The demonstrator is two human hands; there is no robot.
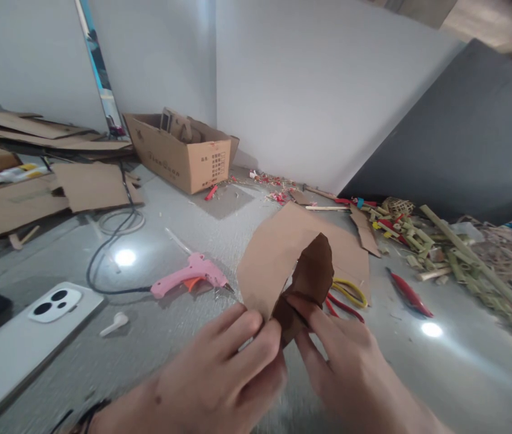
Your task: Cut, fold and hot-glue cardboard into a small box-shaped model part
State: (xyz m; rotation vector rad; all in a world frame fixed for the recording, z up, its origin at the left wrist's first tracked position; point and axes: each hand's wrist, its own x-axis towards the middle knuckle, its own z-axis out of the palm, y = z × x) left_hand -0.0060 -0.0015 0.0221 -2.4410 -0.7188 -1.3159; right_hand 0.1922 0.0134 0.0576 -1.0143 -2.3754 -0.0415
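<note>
A piece of dark brown cardboard (312, 271) with a ragged, curved edge stands upright between my hands. My left hand (242, 355) is closed, thumb and fingers pinching near its lower left end. From the right, my right hand (346, 349) grips its lower part, fingers pressed against the brown face. A lighter cardboard sheet (265, 259) with a rounded left side is behind it; whether the two are joined, I cannot tell. Just left of my hands lies a pink hot glue gun (199, 271), nozzle towards them. Yellow and red tool handles (350, 292) show partly beside the dark piece.
A cardboard box (183, 157) stands at the back, near flat cardboard pieces (88, 187). A white phone (34, 343) and a white earbud (114, 323) lie at left. At right are a red pointed tool (409, 293) and cut green stalks (459, 265). The glue gun's black cord (97, 283) loops leftward.
</note>
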